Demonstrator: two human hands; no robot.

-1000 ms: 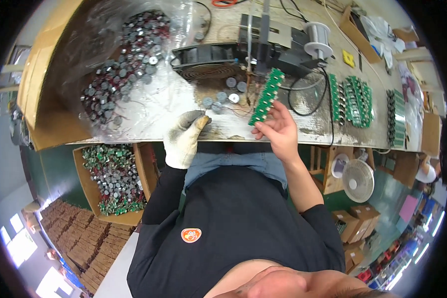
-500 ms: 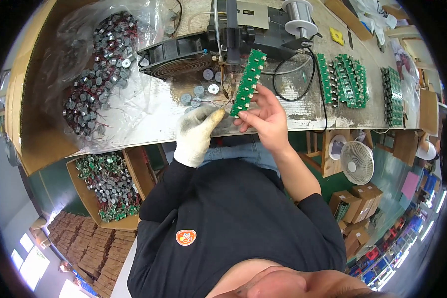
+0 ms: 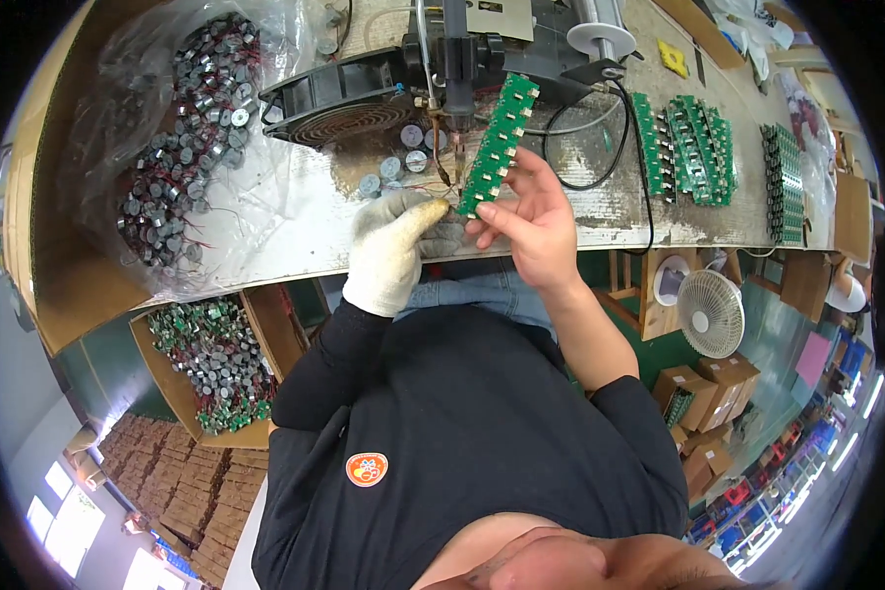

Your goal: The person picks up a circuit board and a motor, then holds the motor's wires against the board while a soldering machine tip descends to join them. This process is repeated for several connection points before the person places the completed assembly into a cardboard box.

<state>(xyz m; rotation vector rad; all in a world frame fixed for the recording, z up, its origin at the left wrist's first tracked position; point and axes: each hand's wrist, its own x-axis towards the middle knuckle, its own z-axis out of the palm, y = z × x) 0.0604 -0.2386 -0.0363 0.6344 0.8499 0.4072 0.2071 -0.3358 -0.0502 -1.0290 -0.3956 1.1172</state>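
Observation:
A long green circuit board strip (image 3: 501, 138) with small pale connectors along its edge is held tilted in my bare right hand (image 3: 543, 218). Its thumb and fingers grip the strip's lower end. My left hand (image 3: 388, 246), in a white glove with yellowed fingertips, is closed in a pinch beside that same end. Thin wires (image 3: 425, 188) lead to the gloved fingertips; the exact grip is partly hidden. Just left of the strip stands the soldering tip (image 3: 459, 147) of a bench soldering machine (image 3: 459, 59). Several small round silver motors (image 3: 391, 167) lie behind my glove.
A black fan (image 3: 344, 108) sits left of the soldering machine, a solder wire spool (image 3: 600, 39) right of it. Wired motors (image 3: 182, 147) heap on plastic at the left. More green boards (image 3: 698, 152) lie right, past a black cable (image 3: 647, 197). An open carton (image 3: 256, 433) stands below the bench.
The view has shifted slightly. Both hands stay together at the board's lower end, and the strip remains tilted beside the soldering tip. Neither hand has let go.

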